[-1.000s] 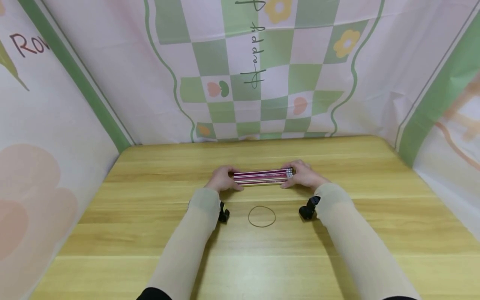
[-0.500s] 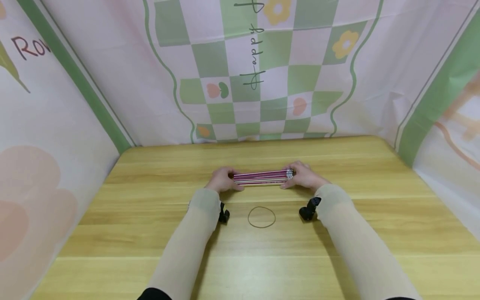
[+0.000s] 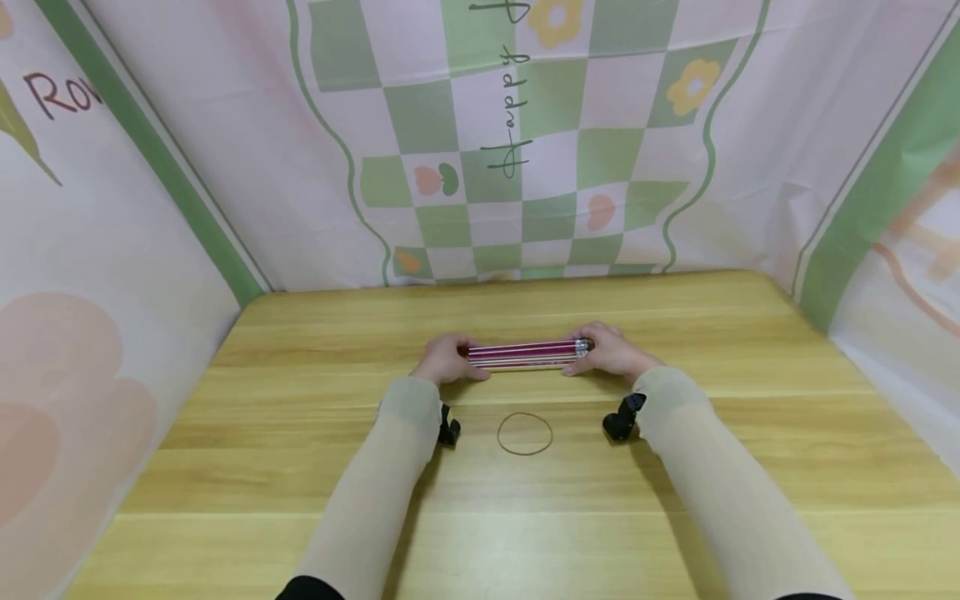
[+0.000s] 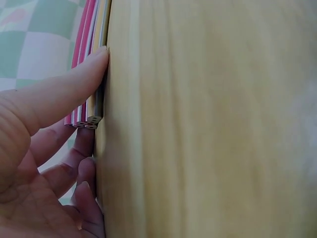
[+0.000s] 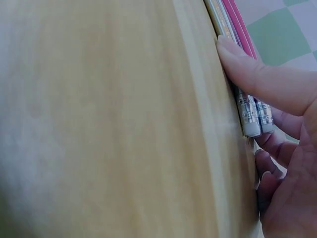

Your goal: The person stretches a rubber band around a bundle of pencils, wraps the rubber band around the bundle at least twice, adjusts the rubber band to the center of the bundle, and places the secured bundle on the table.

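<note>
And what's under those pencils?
The wooden table shows in front of and behind the pencils, and likely continues beneath; the patch they cover is hidden, so anything small there can't be seen.

A bundle of slim, glossy pencils (image 3: 525, 354) in magenta with pale stripes, gold along one side, is held pinched at both ends, the shafts side by side and nearly flush. It lies crosswise at the yellow-brown wood-grain table (image 3: 525, 517), roughly parallel to the far edge. Flat unsharpened tips (image 4: 93, 119) with dark cores face the table's left side; silver ferrules (image 5: 248, 108) with whitish erasers (image 5: 251, 130) — its right.
</note>
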The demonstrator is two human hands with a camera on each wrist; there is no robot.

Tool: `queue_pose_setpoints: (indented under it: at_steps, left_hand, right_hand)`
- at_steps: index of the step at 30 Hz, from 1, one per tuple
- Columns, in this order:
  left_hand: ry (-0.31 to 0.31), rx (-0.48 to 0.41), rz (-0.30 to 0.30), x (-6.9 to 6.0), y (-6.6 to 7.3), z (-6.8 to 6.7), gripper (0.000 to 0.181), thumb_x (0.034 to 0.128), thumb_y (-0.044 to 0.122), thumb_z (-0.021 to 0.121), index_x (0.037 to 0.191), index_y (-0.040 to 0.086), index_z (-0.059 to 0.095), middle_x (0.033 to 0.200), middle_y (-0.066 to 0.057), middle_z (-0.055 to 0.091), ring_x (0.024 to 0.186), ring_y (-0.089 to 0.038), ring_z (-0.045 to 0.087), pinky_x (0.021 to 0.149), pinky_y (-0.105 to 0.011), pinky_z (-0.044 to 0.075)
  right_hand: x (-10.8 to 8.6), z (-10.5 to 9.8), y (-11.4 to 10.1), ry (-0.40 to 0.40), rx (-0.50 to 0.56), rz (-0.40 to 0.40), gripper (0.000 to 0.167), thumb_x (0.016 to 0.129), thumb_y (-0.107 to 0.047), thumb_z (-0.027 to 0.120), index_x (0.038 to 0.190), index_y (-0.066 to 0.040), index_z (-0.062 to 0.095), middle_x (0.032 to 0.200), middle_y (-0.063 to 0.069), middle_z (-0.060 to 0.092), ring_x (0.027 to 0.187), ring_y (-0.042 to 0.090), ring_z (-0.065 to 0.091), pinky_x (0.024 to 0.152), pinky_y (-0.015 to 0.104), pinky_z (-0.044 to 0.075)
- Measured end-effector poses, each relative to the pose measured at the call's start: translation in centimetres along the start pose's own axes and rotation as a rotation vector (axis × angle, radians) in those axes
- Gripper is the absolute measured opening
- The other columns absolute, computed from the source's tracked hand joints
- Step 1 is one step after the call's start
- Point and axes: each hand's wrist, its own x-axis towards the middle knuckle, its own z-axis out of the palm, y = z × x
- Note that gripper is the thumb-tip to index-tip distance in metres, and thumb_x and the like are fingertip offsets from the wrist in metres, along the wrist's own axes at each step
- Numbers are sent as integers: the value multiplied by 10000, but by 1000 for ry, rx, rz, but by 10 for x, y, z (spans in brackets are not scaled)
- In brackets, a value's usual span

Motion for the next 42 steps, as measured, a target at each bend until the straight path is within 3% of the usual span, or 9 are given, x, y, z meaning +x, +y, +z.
queue_pose_setpoints:
  at_steps: [2, 3, 16, 21, 29, 34, 38, 40, 42]
  left_hand:
    - [-3, 7, 1, 0, 1, 0, 611, 730, 167, 884, 1284, 100, 636, 1309, -96, 606, 1188, -287, 541, 1081, -431, 448]
    - [-5, 10, 0, -1, 2, -1, 613, 729, 167, 885, 1285, 102, 635, 1305, -95, 607, 1181, -284, 541, 1078, -432, 449]
    - [-11, 49, 28, -1, 4, -1, 462, 758, 184, 873, 1178, 102, 700, 1151, -64, 652, 1052, -231, 525, 989, -395, 461]
    - [-8, 75, 42, 0, -1, -1, 370, 759, 198, 874, 1081, 97, 723, 1046, -42, 663, 940, -181, 532, 877, -320, 462]
    - [-32, 105, 53, 3, -3, -1, 336, 774, 242, 863, 1054, 115, 726, 1061, -22, 667, 982, -183, 546, 931, -348, 467]
    - [-63, 203, 84, 3, -1, -2, 306, 804, 284, 837, 1021, 108, 711, 1005, -28, 656, 921, -182, 517, 862, -328, 442]
    - [-85, 320, 132, 2, 2, -5, 312, 840, 325, 800, 1012, 88, 692, 1024, -50, 659, 957, -204, 511, 917, -370, 452]
    - [-101, 354, 144, 1, 3, -6, 310, 855, 334, 785, 1003, 82, 683, 1017, -51, 653, 966, -209, 501, 924, -378, 450]
    - [-115, 368, 151, 0, 5, -7, 302, 865, 334, 775, 991, 77, 682, 996, -49, 647, 956, -207, 485, 905, -370, 445]
  right_hand:
    - [0, 0, -1, 0, -7, -10, 701, 760, -357, 860, 1303, -9, 587, 1412, 244, 425, 1295, 430, 275, 1063, 594, 282]
    - [-2, 0, -4, -5, -13, -11, 650, 785, -277, 847, 1307, 7, 582, 1417, 259, 418, 1301, 442, 268, 1066, 603, 275]
    - [-5, 1, -6, -1, 36, 11, 545, 793, -214, 840, 1224, 20, 601, 1416, 256, 418, 1326, 435, 229, 1107, 613, 232]
    - [-5, 2, -9, -15, 9, -5, 528, 806, -229, 831, 1209, 26, 605, 1352, 252, 478, 1240, 397, 391, 1055, 567, 351]
    - [-5, 3, -8, -30, 10, 0, 476, 824, -204, 812, 1187, 30, 610, 1224, 204, 565, 1103, 309, 496, 949, 444, 442]
    - [-5, 1, -10, -50, 0, 2, 393, 823, -191, 806, 1098, 36, 641, 1102, 175, 608, 941, 252, 516, 815, 341, 446]
    - [-6, -1, -12, -66, -21, 6, 344, 832, -209, 797, 1027, 22, 633, 993, 131, 588, 849, 216, 490, 738, 299, 426]
    - [-7, -2, -13, -75, -37, 12, 377, 841, -229, 790, 1053, 31, 618, 1013, 151, 579, 873, 240, 500, 756, 331, 450]
    - [-7, -3, -13, -83, -56, 16, 489, 851, -249, 782, 1160, 79, 591, 1136, 238, 579, 995, 334, 544, 862, 426, 501]
